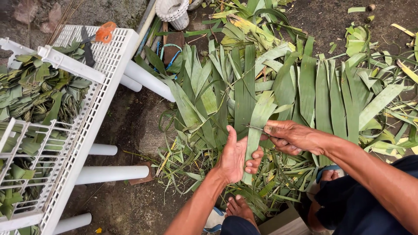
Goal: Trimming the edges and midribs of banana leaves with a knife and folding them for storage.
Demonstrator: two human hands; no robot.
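My left hand (234, 156) grips a long pale green leaf strip (257, 124) from below, fingers curled around its lower part. My right hand (289, 135) pinches a thin stick-like sliver (254, 128) against the same strip, just above my left hand. The strip runs upward from my hands into a wide heap of long green leaves (305, 87) spread over the ground in front of me. My bare feet (238, 205) show below the hands, among leaf scraps.
An overturned white plastic rack (111, 65) with round legs stands at the left, holding folded leaf pieces (39, 91) and orange-handled scissors (98, 37). Trimmed scraps (278, 178) litter the dirt ground. A wooden block (285, 222) lies by my knees.
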